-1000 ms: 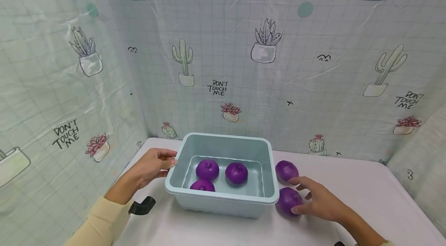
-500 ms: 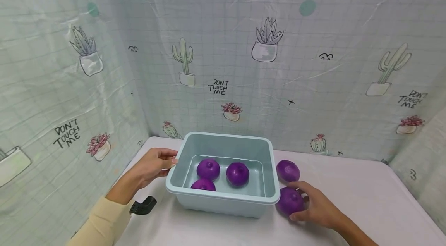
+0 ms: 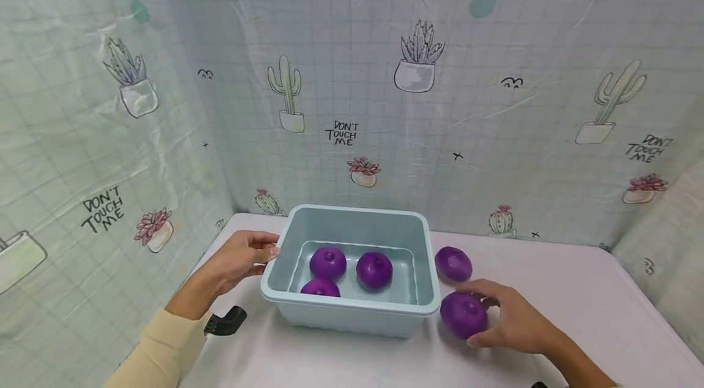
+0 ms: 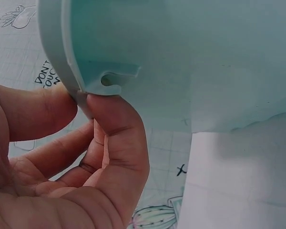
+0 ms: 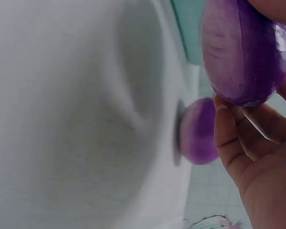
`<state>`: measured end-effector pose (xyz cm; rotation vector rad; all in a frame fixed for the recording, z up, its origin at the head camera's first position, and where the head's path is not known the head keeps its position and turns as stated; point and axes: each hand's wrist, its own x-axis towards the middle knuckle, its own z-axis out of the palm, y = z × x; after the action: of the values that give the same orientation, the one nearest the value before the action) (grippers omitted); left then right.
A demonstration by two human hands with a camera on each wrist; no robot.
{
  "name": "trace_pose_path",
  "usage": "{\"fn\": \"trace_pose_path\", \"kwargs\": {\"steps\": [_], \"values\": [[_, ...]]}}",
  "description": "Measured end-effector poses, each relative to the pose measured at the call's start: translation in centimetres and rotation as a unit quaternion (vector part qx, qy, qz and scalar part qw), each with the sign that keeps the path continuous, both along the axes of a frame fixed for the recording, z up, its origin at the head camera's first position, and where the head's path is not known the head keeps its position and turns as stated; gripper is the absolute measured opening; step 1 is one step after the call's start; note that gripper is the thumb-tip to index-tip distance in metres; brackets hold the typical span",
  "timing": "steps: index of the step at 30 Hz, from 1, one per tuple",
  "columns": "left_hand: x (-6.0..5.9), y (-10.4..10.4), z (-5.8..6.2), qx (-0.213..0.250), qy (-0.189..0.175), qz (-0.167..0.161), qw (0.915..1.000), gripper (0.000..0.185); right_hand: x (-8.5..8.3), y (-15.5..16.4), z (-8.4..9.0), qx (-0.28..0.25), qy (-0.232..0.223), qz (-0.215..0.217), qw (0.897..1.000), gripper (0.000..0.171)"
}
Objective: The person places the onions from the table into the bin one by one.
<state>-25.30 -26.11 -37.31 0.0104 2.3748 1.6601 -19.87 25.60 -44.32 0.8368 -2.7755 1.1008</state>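
A light blue plastic bin point(image 3: 352, 314) stands on the table with three round purple fruits inside, one of them point(image 3: 374, 270) on the right. My left hand point(image 3: 242, 259) pinches the bin's left rim between thumb and fingers, as the left wrist view also shows. Beside the bin's right wall, my right hand point(image 3: 508, 318) holds a purple fruit point(image 3: 464, 314) with a small nub on top. In the right wrist view this fruit point(image 5: 243, 52) appears raised off the table. Another purple fruit point(image 3: 453, 264) lies on the table just behind it, apart from the hand.
The white table point(image 3: 572, 290) extends to the right of the fruits and in front of the bin. Behind it hangs a grey sheet point(image 3: 352, 95) printed with cacti, which also covers the left side. A black strap piece point(image 3: 225, 321) sits at my left wrist.
My right hand has closed round the nearer loose fruit and drawn it slightly right, away from the bin. The left hand keeps its grip on the rim.
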Motion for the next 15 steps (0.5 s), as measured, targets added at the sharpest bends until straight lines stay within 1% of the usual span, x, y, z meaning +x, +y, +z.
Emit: {"fn": "trace_pose_path", "kwargs": {"steps": [5, 11, 15], "values": [[-0.1, -0.2, -0.1, -0.006, 0.005, -0.001, 1.0, 0.045, 0.3, 0.0, 1.3, -0.002, 0.019, 0.005, 1.0, 0.077], [0.0, -0.2, 0.0, -0.011, 0.005, 0.001, 0.9999, 0.044, 0.6, 0.0, 3.1, 0.007, 0.015, 0.003, 1.0, 0.077], [0.2, 0.0, 0.1, -0.007, 0.005, 0.002, 1.0, 0.043, 0.9, -0.1, 4.3, 0.01, 0.026, 0.016, 0.999, 0.077]]}}
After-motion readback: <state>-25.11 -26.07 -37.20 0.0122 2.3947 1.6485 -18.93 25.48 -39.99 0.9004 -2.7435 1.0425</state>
